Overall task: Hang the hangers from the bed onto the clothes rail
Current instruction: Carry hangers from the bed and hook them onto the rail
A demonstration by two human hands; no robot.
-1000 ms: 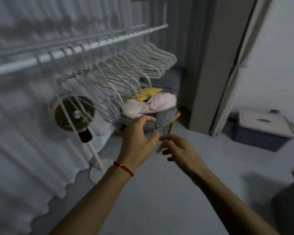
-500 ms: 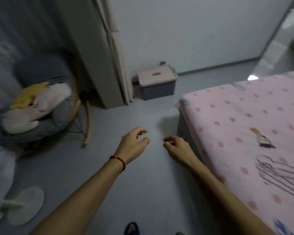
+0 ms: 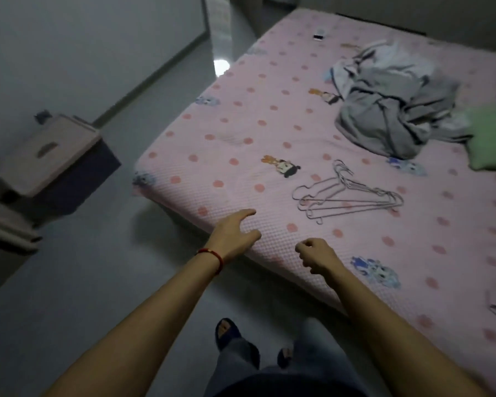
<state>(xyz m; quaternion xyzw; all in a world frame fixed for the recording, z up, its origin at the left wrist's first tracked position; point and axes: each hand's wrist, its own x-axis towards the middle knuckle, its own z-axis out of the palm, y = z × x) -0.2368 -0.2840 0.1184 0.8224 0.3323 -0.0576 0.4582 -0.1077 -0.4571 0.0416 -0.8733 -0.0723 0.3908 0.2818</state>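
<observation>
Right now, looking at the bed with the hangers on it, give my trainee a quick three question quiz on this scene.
1. True or false: the thin grey wire hangers lie on the pink dotted bed sheet.
2. Which wrist carries the red string bracelet: A left, B right?
3. What sits beyond the hangers, farther up the bed?

Key: 1 true. 2 A; it is on the left hand, while the right hand has none, and both hands are empty. 3 A crumpled pile of grey clothes.
</observation>
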